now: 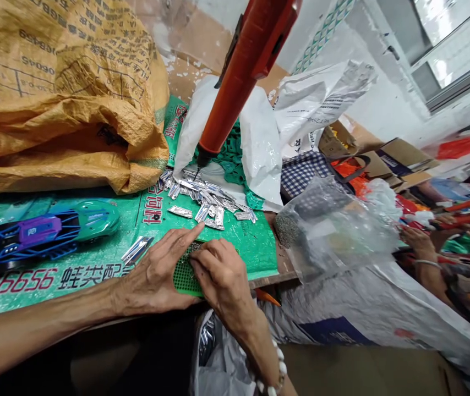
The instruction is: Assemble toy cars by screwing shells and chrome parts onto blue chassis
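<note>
A small green perforated tray [186,278] lies at the table's front edge, with tiny metal pieces that look like screws [187,253] heaped on it. My left hand [152,275] spans the tray's left side, thumb at the near edge and fingers at the far edge. Over the tray, my right hand [222,269] has its fingertips pinched together among the metal pieces; what is between them is hidden. Beyond both hands is a pile of shiny silver strips [208,198]. An orange electric screwdriver [235,82] hangs above that pile, bit down.
A blue, purple and green toy car [41,231] stands left, before a large yellow woven sack [65,110]. Behind the strips, a white bag [262,148] holds green parts [231,157]. Right are a clear plastic bag [338,225] and a person's hand [419,242].
</note>
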`<state>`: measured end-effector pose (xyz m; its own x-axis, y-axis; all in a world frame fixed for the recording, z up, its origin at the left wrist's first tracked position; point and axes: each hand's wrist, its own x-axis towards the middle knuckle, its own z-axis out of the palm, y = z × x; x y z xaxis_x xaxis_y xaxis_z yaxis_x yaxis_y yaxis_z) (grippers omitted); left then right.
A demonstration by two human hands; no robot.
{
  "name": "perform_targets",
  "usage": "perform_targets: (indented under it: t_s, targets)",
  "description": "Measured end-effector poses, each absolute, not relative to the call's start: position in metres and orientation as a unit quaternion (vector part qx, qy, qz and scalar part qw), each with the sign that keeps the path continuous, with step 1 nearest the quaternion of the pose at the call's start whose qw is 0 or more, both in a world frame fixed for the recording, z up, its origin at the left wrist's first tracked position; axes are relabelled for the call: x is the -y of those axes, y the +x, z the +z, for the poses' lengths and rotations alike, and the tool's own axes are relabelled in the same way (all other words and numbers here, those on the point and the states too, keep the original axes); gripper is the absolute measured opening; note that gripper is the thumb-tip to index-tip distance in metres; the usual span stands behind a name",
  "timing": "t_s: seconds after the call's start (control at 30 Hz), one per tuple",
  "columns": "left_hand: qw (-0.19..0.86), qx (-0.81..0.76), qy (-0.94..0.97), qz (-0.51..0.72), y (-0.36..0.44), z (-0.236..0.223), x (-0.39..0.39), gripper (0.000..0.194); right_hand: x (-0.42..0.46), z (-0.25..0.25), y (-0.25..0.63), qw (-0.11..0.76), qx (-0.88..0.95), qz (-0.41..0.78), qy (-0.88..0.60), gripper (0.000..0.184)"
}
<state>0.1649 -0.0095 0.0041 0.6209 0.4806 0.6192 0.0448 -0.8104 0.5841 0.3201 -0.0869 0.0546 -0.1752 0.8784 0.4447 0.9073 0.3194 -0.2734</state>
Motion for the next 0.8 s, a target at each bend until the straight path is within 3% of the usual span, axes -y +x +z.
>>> perform_targets:
  t_s: [0.13,0.47,0.8]
  targets:
    - [0.285,-0.138,0.854,0.413,0.1643,0.0002,0.0088,0.109,0.0778,0.0475,0.3173,0.220,0.789,-0.043,-0.572,0.016]
    - [0.315,-0.138,0.847,0.405,0.1632,-0.0008,0.0083,0.110,0.0796,0.0464,0.3188,0.217,0.786,0.009,-0.578,0.011]
    - [0.325,-0.137,0.844,0.405,0.1658,0.0004,0.0065,0.107,0.0751,0.0521,0.3120,0.106,0.825,-0.057,-0.553,0.014]
